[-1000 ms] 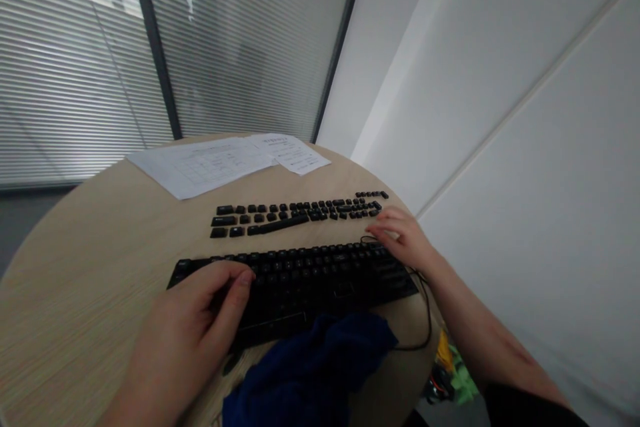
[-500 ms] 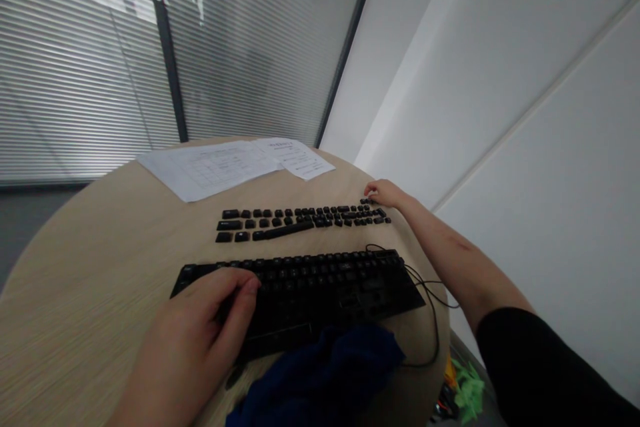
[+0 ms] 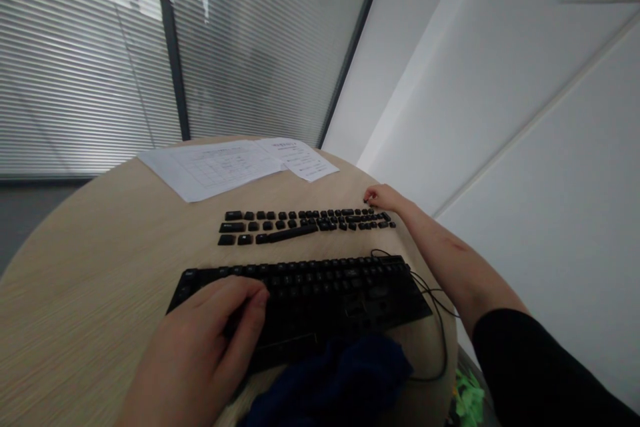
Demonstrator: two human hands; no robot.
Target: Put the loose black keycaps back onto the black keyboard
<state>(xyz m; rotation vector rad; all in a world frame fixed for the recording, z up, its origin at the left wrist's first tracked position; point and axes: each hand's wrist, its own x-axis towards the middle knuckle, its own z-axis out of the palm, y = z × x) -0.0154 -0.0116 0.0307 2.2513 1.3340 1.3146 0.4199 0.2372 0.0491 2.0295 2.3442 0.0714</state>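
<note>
A black keyboard (image 3: 310,320) lies across the near part of the table, its lower rows bare of keycaps. My left hand (image 3: 215,333) is over its left end, thumb and forefinger pressed together; whatever they hold, if anything, is hidden. Beyond the keyboard, loose black keycaps (image 3: 267,225) lie in rows, with a long space bar (image 3: 293,233) in the nearest row. My right hand (image 3: 381,196) reaches to the far right end of these rows. Its fingertips pinch a small dark keycap (image 3: 366,201) just above the tabletop.
Printed sheets of paper (image 3: 215,167) lie at the far edge of the round wooden table (image 3: 90,267). A dark blue cloth (image 3: 340,373) is bunched in front of the keyboard. The keyboard's cable (image 3: 443,347) loops near the right edge, beside a white wall (image 3: 525,113).
My right hand has lifted a keycap slightly from the right end of the far row. My left hand stays pinched over the keyboard. The view has shifted slightly.
</note>
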